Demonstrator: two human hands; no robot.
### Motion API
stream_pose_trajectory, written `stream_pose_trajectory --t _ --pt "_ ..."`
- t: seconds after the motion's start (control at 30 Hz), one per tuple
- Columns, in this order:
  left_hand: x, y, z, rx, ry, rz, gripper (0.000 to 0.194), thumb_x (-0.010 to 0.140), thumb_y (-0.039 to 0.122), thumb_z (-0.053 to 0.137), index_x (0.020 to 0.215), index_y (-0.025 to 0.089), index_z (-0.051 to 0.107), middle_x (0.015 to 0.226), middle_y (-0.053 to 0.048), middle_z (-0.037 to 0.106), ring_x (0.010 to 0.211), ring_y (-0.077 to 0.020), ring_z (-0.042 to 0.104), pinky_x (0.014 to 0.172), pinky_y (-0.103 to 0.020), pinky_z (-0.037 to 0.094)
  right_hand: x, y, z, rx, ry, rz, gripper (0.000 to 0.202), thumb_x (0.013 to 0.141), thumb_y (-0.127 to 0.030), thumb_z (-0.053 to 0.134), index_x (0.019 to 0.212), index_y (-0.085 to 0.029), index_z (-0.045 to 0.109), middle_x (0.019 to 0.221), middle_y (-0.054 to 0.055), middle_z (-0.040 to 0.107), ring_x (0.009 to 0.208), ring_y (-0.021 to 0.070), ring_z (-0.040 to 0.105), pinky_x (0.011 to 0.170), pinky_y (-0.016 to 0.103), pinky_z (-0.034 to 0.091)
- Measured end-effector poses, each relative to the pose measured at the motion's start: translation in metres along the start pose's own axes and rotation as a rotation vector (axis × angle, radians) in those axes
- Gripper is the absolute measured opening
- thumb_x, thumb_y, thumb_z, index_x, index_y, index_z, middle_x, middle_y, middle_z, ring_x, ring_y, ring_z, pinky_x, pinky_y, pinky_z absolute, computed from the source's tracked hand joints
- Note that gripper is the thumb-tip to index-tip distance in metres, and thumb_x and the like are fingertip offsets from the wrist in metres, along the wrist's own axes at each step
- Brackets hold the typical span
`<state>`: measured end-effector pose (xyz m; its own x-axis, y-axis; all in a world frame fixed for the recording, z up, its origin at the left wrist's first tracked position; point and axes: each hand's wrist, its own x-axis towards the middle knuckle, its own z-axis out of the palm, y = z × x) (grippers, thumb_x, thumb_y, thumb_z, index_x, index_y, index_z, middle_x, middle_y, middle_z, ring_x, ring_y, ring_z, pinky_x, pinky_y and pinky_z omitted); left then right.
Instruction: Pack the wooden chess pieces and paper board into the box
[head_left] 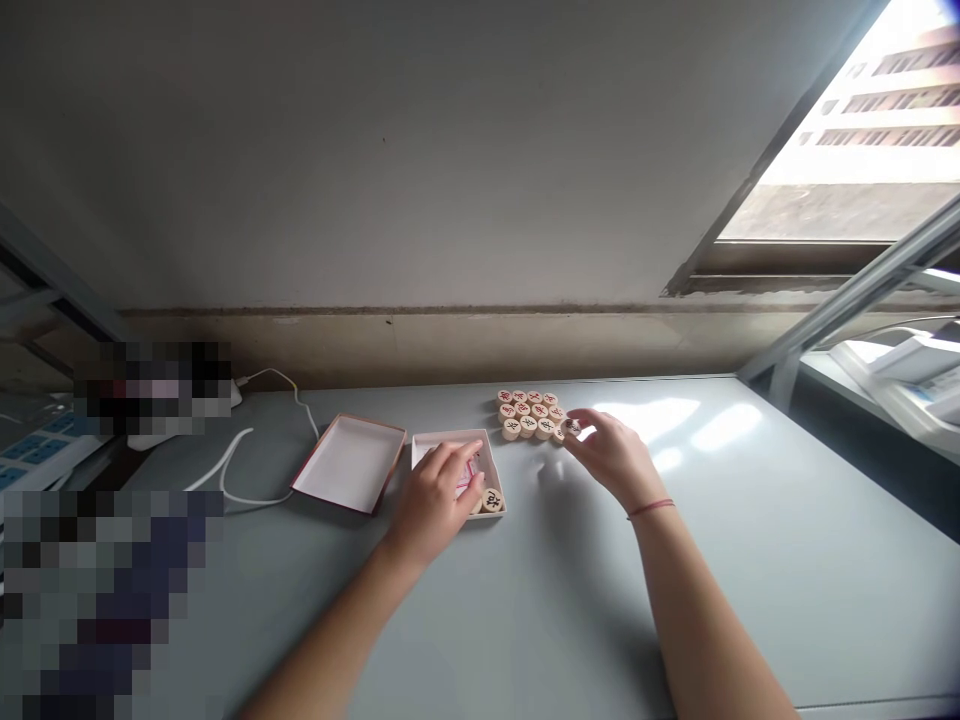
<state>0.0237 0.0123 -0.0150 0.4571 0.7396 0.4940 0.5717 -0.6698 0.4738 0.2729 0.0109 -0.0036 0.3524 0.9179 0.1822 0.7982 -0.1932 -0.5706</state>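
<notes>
Round wooden Chinese chess pieces (pixel 528 423) stand in rows toward the back of the table, red-marked ones behind and black-marked ones in front. At the right end of the front row, my right hand (pixel 611 455) pinches a chess piece (pixel 572 427) between thumb and fingertips. My left hand (pixel 439 497) reaches over a shallow white box (pixel 491 462), fingers spread, and hides much of its inside. In the box's front corner lies a black-marked chess piece (pixel 492 500), with part of another beside it. Something with pink print shows under my left fingers.
Left of the box lies its lid (pixel 352 462), inner side up. A white cable (pixel 251 500) runs along the table (pixel 525 620) at the left, near blurred-out items. Metal frame bars (pixel 847 300) rise at the right, below a window. A wall closes off the back.
</notes>
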Motion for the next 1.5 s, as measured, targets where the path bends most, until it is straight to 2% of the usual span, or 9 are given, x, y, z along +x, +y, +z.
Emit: stream_pose_trajectory --t 0.1,0.27,0.8,0.97,1.07,1.2,1.27,1.4,1.5 --pt "0.000 -0.001 -0.002 -0.002 -0.015 -0.010 0.031 0.090 0.020 0.048 0.120 0.021 0.053 0.106 -0.005 0.064 0.097 -0.0182 0.061 0.085 -0.032 0.051 0.006 0.017 0.004 -0.051 -0.042 0.053 0.019 0.070 -0.036 0.055 0.082 -0.023 0.058 0.087 0.002 0.066 0.067 0.0174 0.058 0.062 0.029 0.043" --pt "0.001 -0.002 -0.004 -0.010 -0.019 -0.021 0.030 0.090 0.019 0.046 0.118 0.021 0.055 0.106 -0.005 0.064 0.099 -0.0177 0.061 0.087 -0.032 0.050 0.006 0.019 0.013 -0.106 -0.091 0.060 0.017 0.072 -0.038 0.054 0.082 -0.025 0.054 0.084 0.001 0.065 0.067 0.0170 0.056 0.059 0.027 0.039" --pt "0.003 -0.010 -0.011 0.023 0.013 -0.048 0.027 0.087 0.019 0.047 0.111 0.021 0.059 0.104 -0.004 0.066 0.095 -0.0181 0.063 0.085 -0.033 0.051 0.006 0.019 0.023 -0.135 -0.022 0.042 0.010 0.075 -0.030 0.054 0.083 -0.025 0.056 0.091 0.002 0.066 0.071 0.0168 0.055 0.060 0.026 0.037" --pt "0.004 -0.012 -0.013 0.046 -0.007 -0.057 0.027 0.087 0.018 0.047 0.110 0.021 0.061 0.102 -0.005 0.066 0.094 -0.0193 0.062 0.085 -0.035 0.050 0.006 0.019 0.019 -0.092 0.010 0.010 0.015 0.074 -0.035 0.056 0.084 -0.024 0.060 0.090 0.003 0.063 0.065 0.0152 0.054 0.061 0.027 0.040" --pt "0.005 -0.017 -0.017 0.068 -0.052 -0.075 0.026 0.087 0.017 0.045 0.103 0.020 0.064 0.099 -0.005 0.066 0.093 -0.0194 0.061 0.085 -0.034 0.049 0.003 0.006 0.014 0.011 0.041 -0.050 0.024 0.077 -0.042 0.055 0.088 -0.023 0.063 0.086 0.005 0.062 0.059 0.0137 0.051 0.060 0.027 0.042" --pt "0.004 -0.027 -0.024 0.157 -0.190 -0.126 0.027 0.084 0.014 0.043 0.086 0.023 0.069 0.089 -0.003 0.069 0.087 -0.0194 0.059 0.085 -0.036 0.046 -0.013 -0.028 0.018 0.235 -0.259 -0.173 0.040 0.088 -0.052 0.040 0.100 -0.023 0.063 0.069 0.001 0.062 0.052 0.0131 0.048 0.053 0.025 0.038" --pt "0.002 -0.029 -0.028 0.211 -0.261 -0.192 0.029 0.085 0.016 0.042 0.080 0.024 0.070 0.086 -0.003 0.069 0.086 -0.0214 0.058 0.081 -0.037 0.046 -0.021 -0.042 0.028 0.239 -0.380 -0.261 0.042 0.091 -0.052 0.035 0.096 -0.023 0.064 0.067 0.001 0.062 0.055 0.0137 0.050 0.052 0.024 0.037" --pt "-0.001 -0.026 -0.039 0.205 -0.348 -0.273 0.030 0.082 0.021 0.045 0.061 0.024 0.067 0.082 -0.003 0.066 0.079 -0.0213 0.057 0.072 -0.033 0.047 -0.030 -0.050 0.047 0.139 -0.394 -0.350 0.046 0.095 -0.047 0.028 0.072 -0.021 0.057 0.061 0.001 0.056 0.053 0.0137 0.046 0.051 0.025 0.030" --pt "-0.001 -0.021 -0.047 0.091 -0.392 -0.274 0.025 0.078 0.022 0.049 0.060 0.024 0.067 0.083 -0.003 0.064 0.071 -0.0178 0.059 0.062 -0.026 0.046 -0.030 -0.049 0.051 0.126 -0.371 -0.338 0.044 0.096 -0.045 0.027 0.068 -0.020 0.051 0.061 0.001 0.055 0.053 0.0133 0.044 0.052 0.025 0.028"
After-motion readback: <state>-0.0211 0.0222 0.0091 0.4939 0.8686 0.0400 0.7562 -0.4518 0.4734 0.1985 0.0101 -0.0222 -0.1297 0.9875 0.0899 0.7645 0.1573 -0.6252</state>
